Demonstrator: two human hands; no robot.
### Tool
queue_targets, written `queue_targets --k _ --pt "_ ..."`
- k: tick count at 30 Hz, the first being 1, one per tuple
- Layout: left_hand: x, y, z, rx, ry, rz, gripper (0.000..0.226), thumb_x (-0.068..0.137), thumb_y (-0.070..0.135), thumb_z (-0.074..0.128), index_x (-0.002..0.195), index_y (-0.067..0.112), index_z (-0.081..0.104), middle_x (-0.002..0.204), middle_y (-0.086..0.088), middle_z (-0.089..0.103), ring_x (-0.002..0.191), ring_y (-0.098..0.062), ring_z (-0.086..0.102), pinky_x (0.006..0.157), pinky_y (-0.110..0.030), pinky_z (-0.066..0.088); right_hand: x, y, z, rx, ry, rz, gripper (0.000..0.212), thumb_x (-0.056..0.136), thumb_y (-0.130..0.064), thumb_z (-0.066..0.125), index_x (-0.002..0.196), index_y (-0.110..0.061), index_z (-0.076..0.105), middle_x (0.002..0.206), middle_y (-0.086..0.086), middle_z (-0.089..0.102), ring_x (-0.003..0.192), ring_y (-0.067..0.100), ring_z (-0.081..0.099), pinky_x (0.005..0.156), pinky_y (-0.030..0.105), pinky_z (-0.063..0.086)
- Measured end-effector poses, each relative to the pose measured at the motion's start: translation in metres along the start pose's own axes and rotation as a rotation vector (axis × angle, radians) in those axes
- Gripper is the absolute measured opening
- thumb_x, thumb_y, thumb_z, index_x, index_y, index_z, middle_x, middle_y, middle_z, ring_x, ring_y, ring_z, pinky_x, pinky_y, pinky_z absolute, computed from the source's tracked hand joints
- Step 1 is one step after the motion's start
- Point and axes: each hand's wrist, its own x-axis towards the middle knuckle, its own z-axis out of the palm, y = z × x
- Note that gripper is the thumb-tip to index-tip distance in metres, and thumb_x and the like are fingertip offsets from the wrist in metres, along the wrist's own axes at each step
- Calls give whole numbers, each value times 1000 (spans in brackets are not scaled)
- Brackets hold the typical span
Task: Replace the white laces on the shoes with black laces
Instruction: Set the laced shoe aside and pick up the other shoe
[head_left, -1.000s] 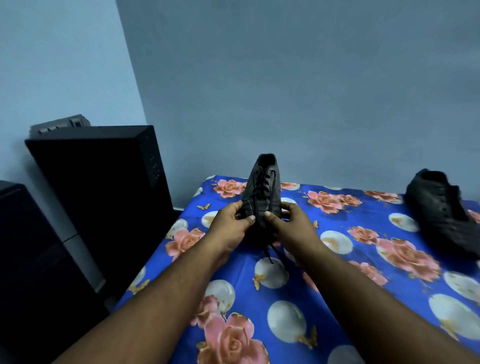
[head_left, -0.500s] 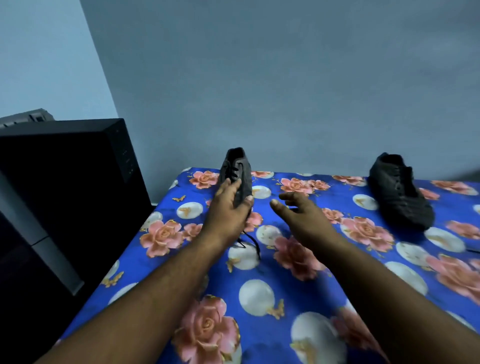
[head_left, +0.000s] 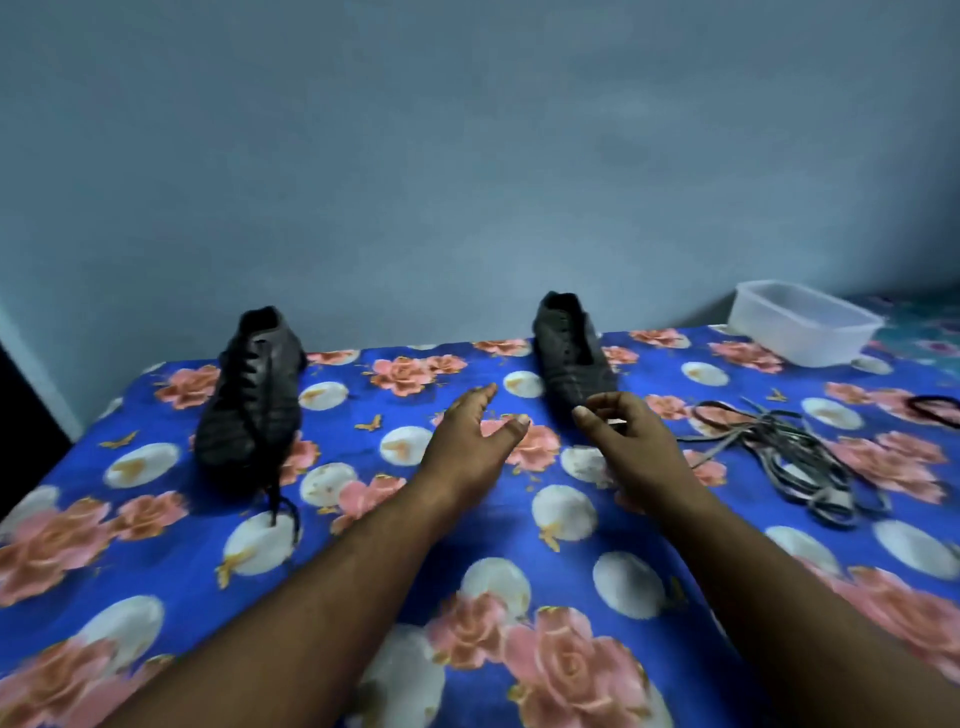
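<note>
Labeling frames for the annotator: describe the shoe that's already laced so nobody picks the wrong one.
On the blue floral bedsheet, two black shoes stand toward the far wall. Take the laced shoe at the sheet's left end, left of both hands. Unlike the other shoe, black laces cross its front and trail off its toe.

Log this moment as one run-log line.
left hand open, empty | right hand open, empty | left shoe black-laced | right shoe unlaced | loose laces beside

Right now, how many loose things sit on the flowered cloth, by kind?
Black shoes: 2, the laced shoe and the second shoe
Clear plastic containers: 1, the container
Piles of tangled laces: 1, the lace pile
Total: 4
</note>
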Motion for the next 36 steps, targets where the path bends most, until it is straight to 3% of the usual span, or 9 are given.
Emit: queue_targets --k 3,9,14,18,24,27,31,34,36 --pt "15 5 28 -59 -56 -37 64 96 34 67 152 21 40 154 -3 45 138 -21 48 115 -45 39 13 16 -18 1 10 35 32 95 -39 68 119 -20 61 116 -1 65 107 17 62 88 34 52" --pt "48 17 62 43 -123 -11 53 98 33 65 147 22 49 137 1 61 113 -27 64 98 -48 52 40 27 -28 -24 -35 123 55 96 -43 65 144 -19 48 141 6 52 125 20 54 107 48 47" --pt "69 21 76 29 -135 -38 34 100 28 60 133 22 59 123 3 69 111 -21 66 101 -45 52 61 26 -20 39 -58 120 37 100 -30 63 134 -17 58 106 -18 62 104 4 61 91 28 50" --pt "75 18 81 -55 -95 -53 27 96 19 65 123 19 66 115 4 73 107 -14 67 102 -42 52 66 26 -12 94 -85 125 28 98 -16 64 125 -12 65 115 4 73 105 17 70 99 36 54" --pt "69 12 76 -131 -101 -24 37 91 2 69 126 11 66 120 -1 72 108 -14 69 101 -36 53 54 26 -11 104 -75 126 47 92 -8 70 138 -11 57 118 9 71 104 22 70 99 40 55" --pt "63 15 74 -147 -127 -22 39 89 5 72 127 12 66 117 0 73 105 -12 70 100 -35 54 49 22 -10 134 -70 129 44 92 -9 71 135 -11 60 117 8 73 103 20 71 98 38 56" --pt "58 23 74 -193 -93 -42 34 92 5 69 126 11 67 115 -3 74 106 -19 71 100 -44 54 46 15 -9 255 -49 152 40 92 -6 69 132 -9 62 117 9 73 104 22 71 98 40 56" --pt "48 26 71 -168 -81 -41 30 94 15 68 125 17 67 107 -13 74 101 -38 71 88 -54 58 36 13 -12 295 -54 155 38 92 -5 68 130 -8 64 115 10 73 105 25 72 98 43 56" --pt "37 26 69 -140 -65 -24 36 95 22 69 130 18 64 113 -16 71 108 -39 66 87 -51 56 23 12 -14 331 -71 150 31 92 -5 67 123 -11 69 110 7 76 103 26 73 88 38 60"
